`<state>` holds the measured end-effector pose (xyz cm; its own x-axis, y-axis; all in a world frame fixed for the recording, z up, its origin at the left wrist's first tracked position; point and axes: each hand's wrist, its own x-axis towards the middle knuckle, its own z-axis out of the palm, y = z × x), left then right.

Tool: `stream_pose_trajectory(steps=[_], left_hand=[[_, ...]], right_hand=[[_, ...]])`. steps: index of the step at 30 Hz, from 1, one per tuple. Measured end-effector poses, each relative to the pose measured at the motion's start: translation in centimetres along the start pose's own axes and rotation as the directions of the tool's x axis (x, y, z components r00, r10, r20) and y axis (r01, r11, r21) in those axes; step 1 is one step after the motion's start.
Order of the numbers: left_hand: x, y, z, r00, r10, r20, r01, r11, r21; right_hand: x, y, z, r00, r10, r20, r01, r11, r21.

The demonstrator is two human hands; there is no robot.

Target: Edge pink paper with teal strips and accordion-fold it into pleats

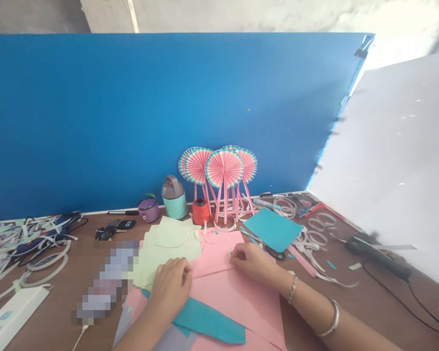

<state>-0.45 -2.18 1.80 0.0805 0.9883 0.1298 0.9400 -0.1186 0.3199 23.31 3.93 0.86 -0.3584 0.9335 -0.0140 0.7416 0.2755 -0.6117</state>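
Across the brown bench, pink paper lies under both hands: left hand resting with curled fingers, right hand pressed onto it; whether either grips the paper is impossible to tell.

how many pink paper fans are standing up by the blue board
4: the far-left fan, the overlapping fan beside it, the front centre fan, and the far-right fan, all before the blue board. Another could be hidden behind them.
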Motion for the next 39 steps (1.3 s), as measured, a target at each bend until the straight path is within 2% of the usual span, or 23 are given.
stream_pose_trajectory(steps=[19,23,26,32,36,39], left_hand=[[-0.2,-0.4,0.3,1.000,0.006,-0.009,-0.006,0.998,-0.062],[-0.2,-0.5,0.6,0.996,0.003,-0.089,-0.007,0.999,-0.040],[-0.1,-0.7,1.0,0.987,0.078,-0.140,-0.082,0.996,-0.018],[0.1,-1.2,1.5,0.974,0.180,-0.138,-0.180,0.984,0.016],[-0.2,-0.5,1.8,0.917,0.396,-0.037,-0.392,0.916,0.090],[-0.5,0.1,2.1,0.877,0.471,0.091,-0.480,0.863,0.155]], right_hand=[[-0.2,-0.3,0.0,1.000,-0.019,-0.001,0.019,1.000,-0.003],[-0.4,-0.8,0.0,1.000,-0.027,-0.013,0.026,0.998,-0.056],[-0.7,-1.1,0.0,0.999,-0.036,-0.016,0.035,0.995,-0.090],[-0.8,-1.1,0.1,0.999,-0.042,-0.002,0.041,0.989,-0.143],[-0.9,-0.9,0.5,0.990,-0.129,-0.057,0.107,0.950,-0.292],[-1.0,-1.0,1.1,0.967,-0.250,-0.042,0.204,0.865,-0.459]])
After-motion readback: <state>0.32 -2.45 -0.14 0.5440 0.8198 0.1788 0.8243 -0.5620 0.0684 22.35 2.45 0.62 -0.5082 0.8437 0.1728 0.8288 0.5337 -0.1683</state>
